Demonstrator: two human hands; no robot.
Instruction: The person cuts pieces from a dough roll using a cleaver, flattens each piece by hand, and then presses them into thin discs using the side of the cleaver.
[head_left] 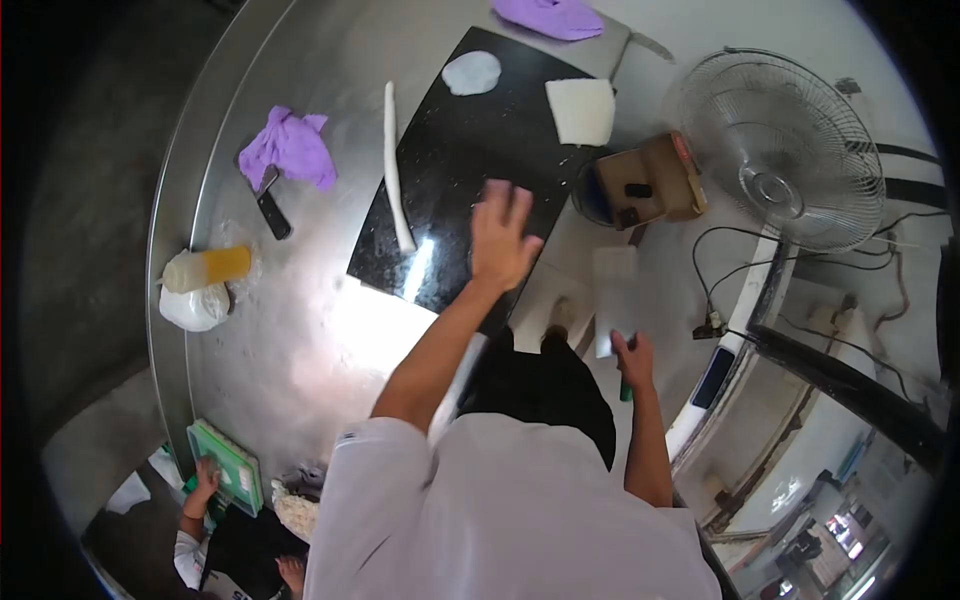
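My left hand (500,240) is over the black board (460,170), fingers spread and holding nothing. To the right of the board, my right hand (634,358) grips the green handle of a cleaver (614,290), whose broad pale blade points away from me. A long thin rope of dough (391,165) lies along the board's left edge. Near its far end rests a flat, round white piece of dough (472,73). A white, roughly square sheet (582,112) lies at the board's right edge. Small white crumbs dot the board.
Left on the metal table are a purple cloth (290,148), a black-handled knife (272,212), a yellow-filled bottle (215,268) and a white bag (195,308). A cardboard box (652,180) and fan (775,150) stand right. A co-worker's hand (206,475) touches a green tray (225,462).
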